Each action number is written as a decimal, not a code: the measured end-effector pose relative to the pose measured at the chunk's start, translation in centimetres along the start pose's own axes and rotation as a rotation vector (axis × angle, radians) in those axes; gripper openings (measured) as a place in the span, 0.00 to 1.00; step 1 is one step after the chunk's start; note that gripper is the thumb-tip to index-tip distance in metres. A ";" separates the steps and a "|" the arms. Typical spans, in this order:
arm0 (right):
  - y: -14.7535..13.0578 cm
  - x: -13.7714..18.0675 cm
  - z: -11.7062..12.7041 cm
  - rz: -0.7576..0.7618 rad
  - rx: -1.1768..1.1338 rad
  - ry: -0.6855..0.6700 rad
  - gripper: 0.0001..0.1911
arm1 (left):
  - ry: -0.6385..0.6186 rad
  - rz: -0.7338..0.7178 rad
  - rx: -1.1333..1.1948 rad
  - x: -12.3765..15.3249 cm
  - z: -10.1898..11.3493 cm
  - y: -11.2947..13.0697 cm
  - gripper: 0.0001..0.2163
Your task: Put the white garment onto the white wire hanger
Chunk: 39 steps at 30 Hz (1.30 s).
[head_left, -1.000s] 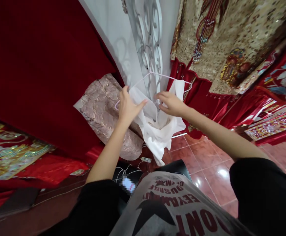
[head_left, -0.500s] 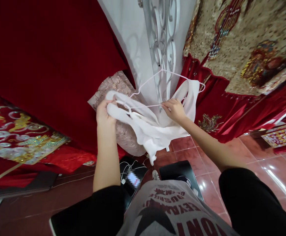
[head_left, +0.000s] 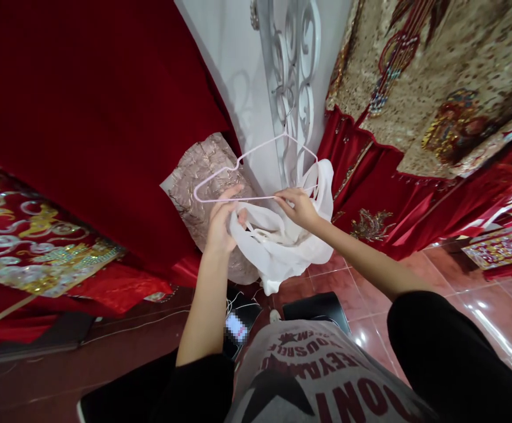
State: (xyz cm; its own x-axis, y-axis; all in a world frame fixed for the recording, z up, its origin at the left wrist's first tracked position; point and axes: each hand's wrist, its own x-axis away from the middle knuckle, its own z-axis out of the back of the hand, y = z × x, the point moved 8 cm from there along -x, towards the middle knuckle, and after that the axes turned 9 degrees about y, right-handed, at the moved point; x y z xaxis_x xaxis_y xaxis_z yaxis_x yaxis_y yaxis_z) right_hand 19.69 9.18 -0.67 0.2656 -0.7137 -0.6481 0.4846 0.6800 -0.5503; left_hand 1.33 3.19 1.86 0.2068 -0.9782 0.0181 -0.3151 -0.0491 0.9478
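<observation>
A thin pale-pink clothes hanger (head_left: 256, 198) hangs tilted, its hook near the white scrollwork. My right hand (head_left: 299, 208) is closed on the middle of its bottom bar, pinching it between thumb and fingers. A white sleeveless-looking garment (head_left: 282, 261) sags below the bar. Its right side still loops over the hanger's right end, while the left end is bare. My left hand (head_left: 223, 226) grips the garment's left edge just under the bar, fingers partly stretched and partly hidden by cloth.
White metal scrollwork (head_left: 311, 117) stands ahead. A pinkish patterned fabric (head_left: 189, 182) is behind my left hand. Dark red cloth (head_left: 106, 88) hangs left, with beaded gold-and-red costumes (head_left: 441, 76) right. A lit phone (head_left: 236, 328) with white cables lies below on a black surface.
The garment's left side has come off the hanger's left end and dropped lower. My left hand has moved right and down with it. My right hand has shifted slightly left and down, still on the bar.
</observation>
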 end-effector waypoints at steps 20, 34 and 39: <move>12.8 -3.5 9.5 -0.522 -0.110 0.388 0.13 | 0.024 0.085 0.024 -0.5 -1.4 -1.2 0.24; 14.0 -5.1 15.2 -0.883 -0.655 0.528 0.13 | 0.024 0.099 0.022 -1.3 -0.9 -0.6 0.25; 13.7 1.7 12.8 -1.181 -0.442 0.207 0.12 | 0.029 0.133 0.083 -1.7 -1.2 -2.0 0.25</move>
State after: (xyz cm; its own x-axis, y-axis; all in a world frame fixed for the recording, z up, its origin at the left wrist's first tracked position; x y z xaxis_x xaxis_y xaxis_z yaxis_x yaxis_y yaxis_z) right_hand 37.43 15.15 -2.61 -0.2887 -0.9077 0.3046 0.0090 -0.3207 -0.9472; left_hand 2.72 5.21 0.29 0.1840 -0.9711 0.1523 -0.4166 0.0633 0.9069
